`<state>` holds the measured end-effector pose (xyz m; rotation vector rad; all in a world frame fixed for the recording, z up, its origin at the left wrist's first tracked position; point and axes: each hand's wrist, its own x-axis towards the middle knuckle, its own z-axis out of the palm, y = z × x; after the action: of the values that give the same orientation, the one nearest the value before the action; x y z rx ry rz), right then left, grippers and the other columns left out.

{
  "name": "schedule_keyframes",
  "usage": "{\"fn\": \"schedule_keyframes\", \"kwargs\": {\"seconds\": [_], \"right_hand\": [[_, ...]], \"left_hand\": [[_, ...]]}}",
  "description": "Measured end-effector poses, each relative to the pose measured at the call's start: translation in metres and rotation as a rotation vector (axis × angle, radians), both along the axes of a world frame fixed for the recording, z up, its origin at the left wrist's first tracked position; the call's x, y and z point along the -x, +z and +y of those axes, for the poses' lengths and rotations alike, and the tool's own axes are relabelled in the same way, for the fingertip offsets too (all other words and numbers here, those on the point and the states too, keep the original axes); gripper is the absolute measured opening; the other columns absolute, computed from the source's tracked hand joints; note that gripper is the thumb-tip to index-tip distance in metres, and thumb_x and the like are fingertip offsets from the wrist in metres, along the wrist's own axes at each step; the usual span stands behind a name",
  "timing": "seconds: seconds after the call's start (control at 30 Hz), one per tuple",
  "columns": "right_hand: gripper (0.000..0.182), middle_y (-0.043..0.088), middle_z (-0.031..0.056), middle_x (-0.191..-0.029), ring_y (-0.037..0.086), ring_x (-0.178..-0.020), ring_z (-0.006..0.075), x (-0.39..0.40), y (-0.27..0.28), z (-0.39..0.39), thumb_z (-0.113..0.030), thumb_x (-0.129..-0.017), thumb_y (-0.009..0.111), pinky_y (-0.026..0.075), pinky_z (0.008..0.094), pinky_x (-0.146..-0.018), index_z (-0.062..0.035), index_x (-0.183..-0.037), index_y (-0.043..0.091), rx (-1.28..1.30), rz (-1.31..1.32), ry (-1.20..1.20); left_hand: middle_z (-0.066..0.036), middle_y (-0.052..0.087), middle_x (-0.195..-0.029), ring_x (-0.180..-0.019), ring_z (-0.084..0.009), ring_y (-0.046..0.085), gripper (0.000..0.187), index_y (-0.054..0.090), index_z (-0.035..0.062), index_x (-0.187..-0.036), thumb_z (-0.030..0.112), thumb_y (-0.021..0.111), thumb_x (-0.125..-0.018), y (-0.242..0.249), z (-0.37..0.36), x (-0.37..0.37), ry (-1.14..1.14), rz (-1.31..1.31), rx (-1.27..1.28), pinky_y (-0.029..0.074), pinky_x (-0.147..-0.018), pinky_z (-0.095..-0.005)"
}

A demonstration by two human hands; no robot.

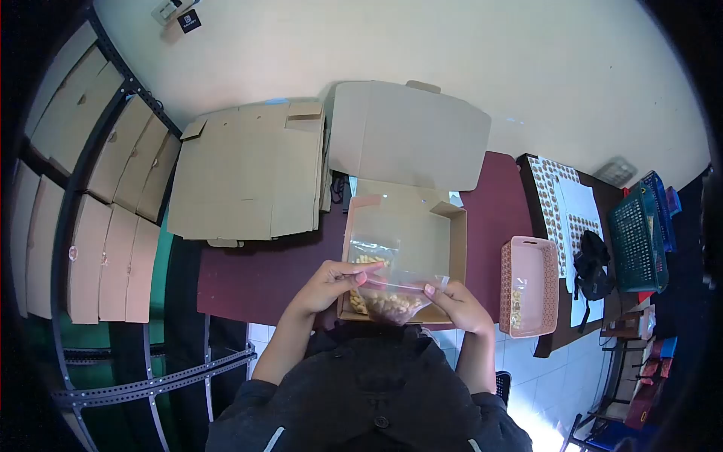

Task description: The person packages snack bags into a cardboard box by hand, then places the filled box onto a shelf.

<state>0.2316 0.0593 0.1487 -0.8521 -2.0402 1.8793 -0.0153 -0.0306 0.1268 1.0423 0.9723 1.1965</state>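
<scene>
From my remote view, the bag of pale pieces [392,304] hangs over the near edge of the open cardboard box [458,245]. The main risk I see is a spill: if the bag's mouth is unsealed, which I cannot tell, a tilt or a sudden tug could tip pieces out. The weight sags low, so a weak pinch at either corner could let the thin plastic slip. The left hand [325,288] has thumb and fingers nearly closed, pinching the left end of the top strip. The right hand [465,307] pinches the right end, its thumb pressed on the plastic; its fingers behind are mostly hidden. Another bag [369,256] lies at the box's left side, close to the left hand, where it could snag. A pink basket [506,290] stands farther right.
</scene>
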Motion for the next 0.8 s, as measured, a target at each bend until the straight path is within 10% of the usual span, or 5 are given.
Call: {"fn": "schedule_keyframes", "kwargs": {"seconds": [0.37, 0.8], "right_hand": [[0.033, 0.063, 0.0115, -0.092, 0.054, -0.085, 0.0159, 0.003, -0.003, 0.002, -0.030, -0.092, 0.046, 0.040, 0.0286, -0.082, -0.0051, -0.108, 0.062, -0.151, -0.004, -0.131], [0.010, 0.065, 0.0110, -0.083, 0.058, -0.082, 0.0144, 0.012, -0.003, -0.001, -0.004, -0.077, 0.065, 0.043, 0.0274, -0.076, 0.0009, -0.085, 0.068, -0.160, 0.223, -0.542]], "left_hand": [[-0.011, 0.060, -0.111, -0.102, -0.0137, 0.053, 0.037, 0.051, -0.0018, -0.121, 0.019, 0.051, -0.091, -0.001, 0.004, -0.010, 0.052, 0.073, -0.013, 0.039, -0.091, -0.0277], [-0.011, 0.067, -0.086, -0.084, -0.0126, 0.062, 0.022, 0.062, -0.0032, -0.096, -0.002, 0.066, -0.075, -0.019, 0.008, -0.013, 0.478, -0.014, -0.183, 0.035, -0.099, -0.0320]]}}
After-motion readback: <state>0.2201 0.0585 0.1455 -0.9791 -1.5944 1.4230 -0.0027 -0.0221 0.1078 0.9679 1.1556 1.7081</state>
